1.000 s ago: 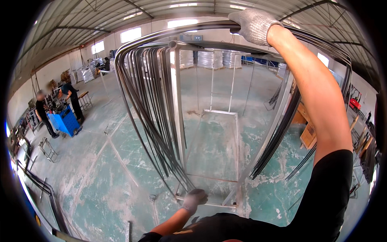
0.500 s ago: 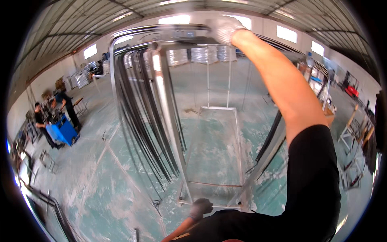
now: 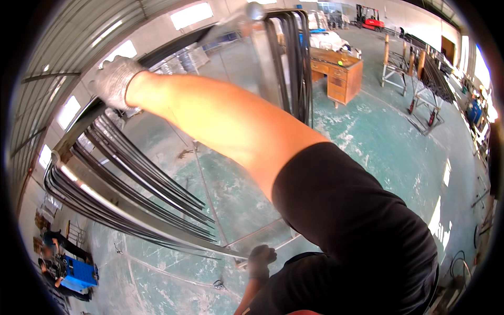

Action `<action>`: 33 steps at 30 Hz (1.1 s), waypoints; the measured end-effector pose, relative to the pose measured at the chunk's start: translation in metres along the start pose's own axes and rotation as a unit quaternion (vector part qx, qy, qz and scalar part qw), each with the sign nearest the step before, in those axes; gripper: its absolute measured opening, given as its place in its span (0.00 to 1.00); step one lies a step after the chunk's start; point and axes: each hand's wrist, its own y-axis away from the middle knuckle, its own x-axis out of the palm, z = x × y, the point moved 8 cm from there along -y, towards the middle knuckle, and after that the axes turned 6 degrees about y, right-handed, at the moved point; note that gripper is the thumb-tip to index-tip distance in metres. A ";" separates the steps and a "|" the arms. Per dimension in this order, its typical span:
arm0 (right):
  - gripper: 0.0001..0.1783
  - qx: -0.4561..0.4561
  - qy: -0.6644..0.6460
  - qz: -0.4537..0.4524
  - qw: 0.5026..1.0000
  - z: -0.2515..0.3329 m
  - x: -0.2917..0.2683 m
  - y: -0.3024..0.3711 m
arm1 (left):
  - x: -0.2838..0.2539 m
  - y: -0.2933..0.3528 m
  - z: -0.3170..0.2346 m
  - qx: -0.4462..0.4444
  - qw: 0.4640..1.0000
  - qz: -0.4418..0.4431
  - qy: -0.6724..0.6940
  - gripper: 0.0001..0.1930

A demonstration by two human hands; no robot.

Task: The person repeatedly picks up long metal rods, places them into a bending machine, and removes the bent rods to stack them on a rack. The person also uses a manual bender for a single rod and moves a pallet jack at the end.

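Up at the top of a metal rack, my right hand (image 3: 116, 81), in a pale work glove, has its fingers curled over the dark bent tubes (image 3: 168, 50) that run along the top. Several black tube legs (image 3: 142, 168) hang from there on both sides of a grey rack post (image 3: 136, 210). The other rack post (image 3: 266, 68) stands beyond my forearm, with more black tubes beside it. Low by my body, my left hand (image 3: 261, 257) is closed in a fist near the rack's foot, with nothing showing in it. My right arm hides part of the rack's middle.
A wooden desk (image 3: 344, 79) stands past the rack. Metal stands (image 3: 420, 100) with long dark bars are at the right, and a red forklift (image 3: 370, 20) is far back. Two people work at a blue cart (image 3: 80, 273) at lower left. A cord lies on the green floor.
The view has swung right and tilted, bringing the desk into sight. My right hand now appears farther left along the rack's top. My left hand stays low and closed.
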 end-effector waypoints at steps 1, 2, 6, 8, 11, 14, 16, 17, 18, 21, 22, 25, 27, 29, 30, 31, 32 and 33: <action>0.19 -0.015 0.016 -0.011 1.000 0.000 -0.021 0.023 | 0.013 -0.003 0.002 -0.003 1.000 0.004 -0.013 0.14; 0.20 -0.008 -0.006 0.002 1.000 -0.003 -0.045 0.050 | 0.024 -0.005 0.004 -0.005 1.000 0.005 -0.027 0.13; 0.13 0.004 -0.095 0.045 0.994 -0.022 -0.117 0.165 | 0.096 -0.018 0.015 -0.011 0.989 0.056 -0.137 0.12; 0.16 -0.040 -0.126 -0.151 0.980 -0.005 -0.147 0.227 | 0.122 -0.033 0.032 0.004 0.979 0.084 -0.187 0.10; 0.14 -0.056 -0.211 -0.274 0.937 -0.032 -0.170 0.349 | 0.202 -0.046 0.063 -0.013 0.962 0.151 -0.227 0.09; 0.13 -0.012 -0.259 -0.247 0.934 -0.099 -0.161 0.470 | 0.296 -0.043 0.104 -0.005 0.928 0.207 -0.310 0.11; 0.13 0.061 -0.227 -0.062 0.970 -0.158 -0.135 0.539 | 0.346 -0.068 0.152 0.006 0.905 0.268 -0.329 0.11; 0.14 0.144 -0.256 -0.032 0.955 -0.190 -0.131 0.567 | 0.380 -0.071 0.162 0.003 0.897 0.288 -0.335 0.10; 0.15 0.227 -0.283 -0.001 0.932 -0.220 -0.124 0.594 | 0.414 -0.074 0.176 -0.019 0.899 0.288 -0.330 0.09; 0.18 0.323 -0.278 0.076 0.902 -0.259 -0.073 0.694 | 0.474 -0.085 0.209 -0.012 0.854 0.361 -0.374 0.10; 0.18 0.350 -0.281 0.060 0.892 -0.281 -0.090 0.695 | 0.493 -0.097 0.213 0.011 0.846 0.369 -0.385 0.10; 0.16 0.371 -0.292 0.098 0.876 -0.321 -0.080 0.744 | 0.574 -0.116 0.192 0.190 0.700 0.414 -0.550 0.10; 0.15 0.372 -0.292 0.125 0.872 -0.354 -0.066 0.774 | 0.603 -0.161 0.215 0.116 0.670 0.400 -0.614 0.11; 0.15 0.368 -0.301 0.173 0.863 -0.389 -0.043 0.804 | 0.644 -0.199 0.232 0.225 0.675 0.407 -0.573 0.12; 0.14 0.381 -0.290 0.174 0.860 -0.413 -0.036 0.817 | 0.664 -0.218 0.240 0.279 0.675 0.408 -0.548 0.13; 0.14 0.380 -0.275 0.187 0.863 -0.439 -0.026 0.832 | 0.690 -0.238 0.245 0.310 0.644 0.411 -0.565 0.13; 0.14 0.380 -0.260 0.202 0.864 -0.466 -0.017 0.846 | 0.721 -0.257 0.247 0.339 0.614 0.413 -0.581 0.13; 0.14 0.380 -0.245 0.217 0.865 -0.493 -0.008 0.862 | 0.752 -0.278 0.248 0.368 0.581 0.415 -0.595 0.13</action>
